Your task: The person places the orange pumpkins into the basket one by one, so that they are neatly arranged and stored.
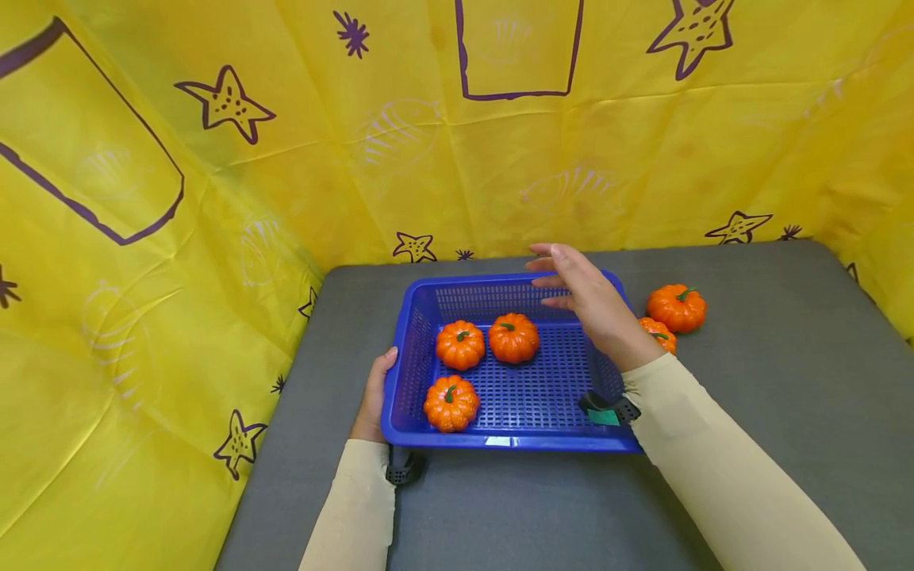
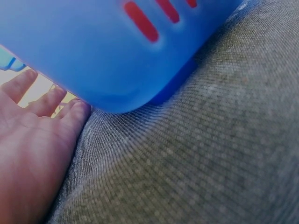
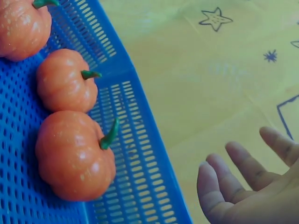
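Note:
A blue plastic basket (image 1: 514, 441) with slotted walls holds three small orange pumpkins with green stems: one (image 1: 451, 404) at the near left, one (image 1: 460, 346) behind it, and one (image 1: 514, 339) toward the middle. My left hand (image 1: 374, 396) rests against the basket's left side, its thumb at the rim. In the left wrist view, the extended fingers (image 2: 70, 109) meet the basket's outer wall. Over the basket's right part, my right hand (image 1: 589, 305) is raised with fingers spread and nothing in it. The right wrist view shows this hand (image 3: 254, 186) beyond the basket's edge.
Two more orange pumpkins are on the grey table (image 1: 771, 381) right of the basket: one (image 1: 677, 308) farther back, another (image 1: 658, 334) partly hidden by my right hand. Yellow printed cloth (image 1: 628, 159) stands behind the table and along its sides.

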Demonstrator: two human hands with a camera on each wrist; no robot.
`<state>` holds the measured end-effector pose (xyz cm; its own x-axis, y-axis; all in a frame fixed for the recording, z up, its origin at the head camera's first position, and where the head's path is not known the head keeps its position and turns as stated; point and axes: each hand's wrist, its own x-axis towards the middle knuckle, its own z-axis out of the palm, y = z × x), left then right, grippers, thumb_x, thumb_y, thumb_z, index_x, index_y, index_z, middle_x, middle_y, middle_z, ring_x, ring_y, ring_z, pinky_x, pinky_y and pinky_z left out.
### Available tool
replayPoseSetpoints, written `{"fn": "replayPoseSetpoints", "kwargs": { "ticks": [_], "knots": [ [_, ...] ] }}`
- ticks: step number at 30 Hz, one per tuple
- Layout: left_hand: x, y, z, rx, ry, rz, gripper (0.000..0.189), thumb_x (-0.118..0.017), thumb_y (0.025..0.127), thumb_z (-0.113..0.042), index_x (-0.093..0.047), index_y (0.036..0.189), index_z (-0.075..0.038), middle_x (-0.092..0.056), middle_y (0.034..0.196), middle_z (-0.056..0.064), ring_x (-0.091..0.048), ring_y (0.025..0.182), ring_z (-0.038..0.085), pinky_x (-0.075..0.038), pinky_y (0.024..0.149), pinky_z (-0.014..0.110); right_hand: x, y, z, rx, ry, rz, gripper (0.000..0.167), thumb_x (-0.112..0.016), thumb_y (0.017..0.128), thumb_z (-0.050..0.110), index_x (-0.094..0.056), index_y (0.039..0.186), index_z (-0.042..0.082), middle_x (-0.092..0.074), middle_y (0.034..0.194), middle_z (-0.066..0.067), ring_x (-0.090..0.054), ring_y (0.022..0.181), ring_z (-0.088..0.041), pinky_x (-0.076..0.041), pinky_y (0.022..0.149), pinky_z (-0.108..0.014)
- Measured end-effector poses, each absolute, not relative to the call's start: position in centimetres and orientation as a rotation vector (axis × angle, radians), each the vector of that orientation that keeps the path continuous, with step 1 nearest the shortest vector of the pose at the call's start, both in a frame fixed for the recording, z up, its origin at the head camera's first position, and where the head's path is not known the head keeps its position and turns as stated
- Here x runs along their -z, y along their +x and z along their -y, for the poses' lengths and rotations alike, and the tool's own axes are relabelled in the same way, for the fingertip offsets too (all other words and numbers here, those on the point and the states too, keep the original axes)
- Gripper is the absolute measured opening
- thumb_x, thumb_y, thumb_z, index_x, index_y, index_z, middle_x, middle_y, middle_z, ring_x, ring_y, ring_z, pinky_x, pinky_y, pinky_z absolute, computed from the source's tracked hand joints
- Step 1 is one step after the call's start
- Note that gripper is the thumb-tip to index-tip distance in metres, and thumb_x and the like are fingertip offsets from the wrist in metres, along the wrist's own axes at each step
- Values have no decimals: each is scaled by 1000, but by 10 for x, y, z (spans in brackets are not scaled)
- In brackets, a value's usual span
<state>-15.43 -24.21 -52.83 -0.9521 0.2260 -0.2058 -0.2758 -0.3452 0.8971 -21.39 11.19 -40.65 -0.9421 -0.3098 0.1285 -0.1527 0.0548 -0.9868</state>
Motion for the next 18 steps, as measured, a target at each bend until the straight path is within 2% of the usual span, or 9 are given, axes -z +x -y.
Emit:
{"fn": "replayPoseSetpoints", "kwargs": {
  "ticks": [10,18],
  "knots": [
    [527,-154,242,-2344,-59,-1574,76,-39,106,-55,-38,163,-5,-63,141,15,-65,116,26,-56,97,39,401,-202,-127,2077,-457,-2192,63,-35,118,50,-45,161,5,-53,153,-21,-49,138,-46,-45,107,-54],
    [528,-154,243,-2338,-53,-1584,77,-40,106,-56,-38,164,-5,-62,142,15,-65,117,26,-56,98,40,401,-189,-140,2073,-477,-2202,59,-36,118,48,-47,161,9,-51,154,-21,-49,138,-43,-46,107,-45]
  ]
}}
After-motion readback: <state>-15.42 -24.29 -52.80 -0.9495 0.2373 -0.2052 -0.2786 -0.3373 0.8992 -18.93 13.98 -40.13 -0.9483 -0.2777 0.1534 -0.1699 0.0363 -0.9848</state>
